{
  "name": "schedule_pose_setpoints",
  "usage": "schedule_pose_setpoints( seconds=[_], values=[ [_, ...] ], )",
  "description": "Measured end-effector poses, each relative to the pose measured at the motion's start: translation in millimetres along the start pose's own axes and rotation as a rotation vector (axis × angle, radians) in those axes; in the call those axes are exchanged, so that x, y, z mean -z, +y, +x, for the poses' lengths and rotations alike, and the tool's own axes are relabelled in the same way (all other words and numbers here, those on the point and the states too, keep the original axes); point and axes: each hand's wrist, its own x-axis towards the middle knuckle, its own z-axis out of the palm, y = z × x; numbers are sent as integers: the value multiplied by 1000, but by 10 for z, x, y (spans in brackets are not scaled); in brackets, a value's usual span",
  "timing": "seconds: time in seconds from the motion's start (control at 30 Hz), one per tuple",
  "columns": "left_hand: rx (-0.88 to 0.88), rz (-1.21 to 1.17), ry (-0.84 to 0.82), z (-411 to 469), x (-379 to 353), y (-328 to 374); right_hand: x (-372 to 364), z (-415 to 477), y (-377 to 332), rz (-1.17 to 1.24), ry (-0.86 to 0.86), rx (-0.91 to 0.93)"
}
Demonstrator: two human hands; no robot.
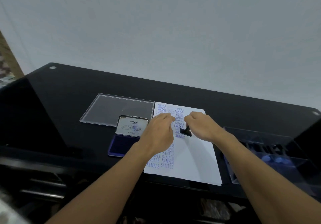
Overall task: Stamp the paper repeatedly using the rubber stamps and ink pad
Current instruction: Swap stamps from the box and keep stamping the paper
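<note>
Holding stamp [185, 132] down on paper [194, 156]; right hand [201, 126] fingers pinching handle from above. Left hand [160, 131] fingers relaxed, resting on paper just beside. Stamp likely light, rigid: grip by handle. Paper thin, likely slides. Ink pad [121, 145] open, beyond left hand.

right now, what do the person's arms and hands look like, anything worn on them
Left forearm and right forearm are bare, no sleeves in view. The left hand and right hand wear no gloves; no watch, ring or bracelet shows.
</note>
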Motion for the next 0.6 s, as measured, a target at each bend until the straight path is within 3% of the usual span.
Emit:
schedule_pose_setpoints(
  seconds=[0.3,0.6],
  values=[
    [-14,284,-105,63,-164,-120,-151,70,129,-109,-98,41],
    [-14,246,-137,99,-258,-214,-234,112,93,-154,-99,86]
  ],
)
